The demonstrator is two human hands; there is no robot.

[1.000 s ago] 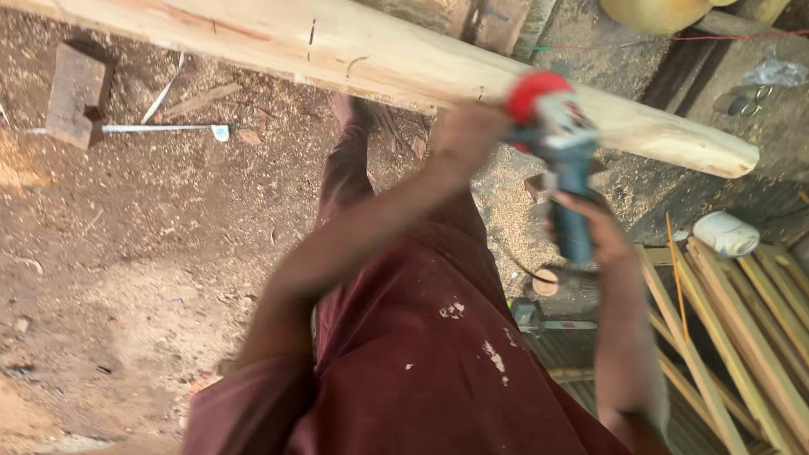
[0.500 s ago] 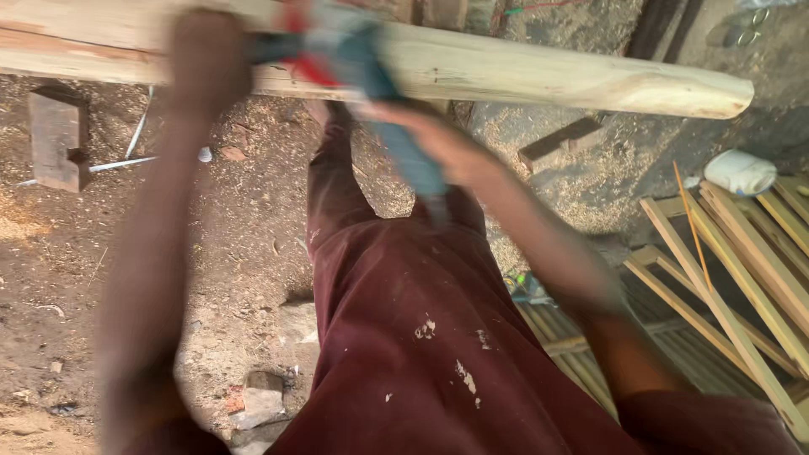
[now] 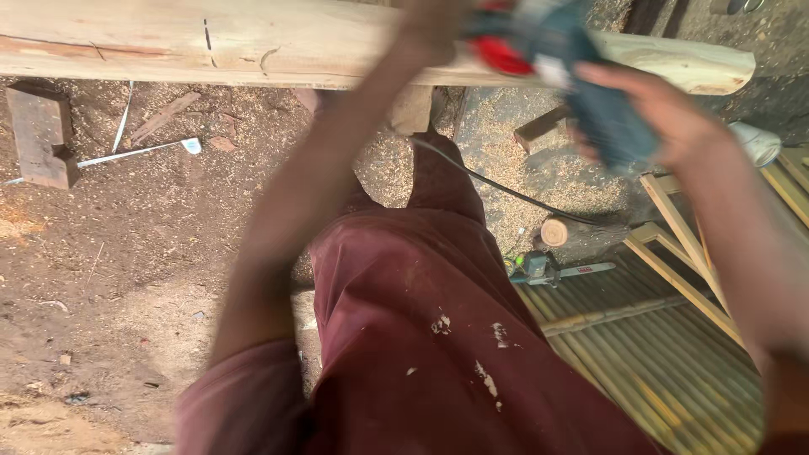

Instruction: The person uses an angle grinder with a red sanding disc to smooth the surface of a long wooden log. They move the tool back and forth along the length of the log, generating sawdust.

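A long pale wooden beam (image 3: 253,42) lies across the top of the view above a sawdust floor. I hold a blue power grinder with a red guard (image 3: 556,59) over its right part. My right hand (image 3: 666,109) grips the tool's blue body. My left hand (image 3: 430,25) is at the tool's front end near the red guard, blurred by motion. A black cord (image 3: 497,190) trails from the tool down over the floor. My dark red trousers fill the lower middle.
A dark wood block (image 3: 38,135) and a white strip (image 3: 143,152) lie on the floor at left. A small hand saw (image 3: 556,271) rests on corrugated sheeting (image 3: 649,354) at right, beside wooden slats (image 3: 683,244) and a white container (image 3: 758,143).
The grinder and both hands have swung from the beam's left part to its right part. The view shifted, and the black cord and hand saw now show.
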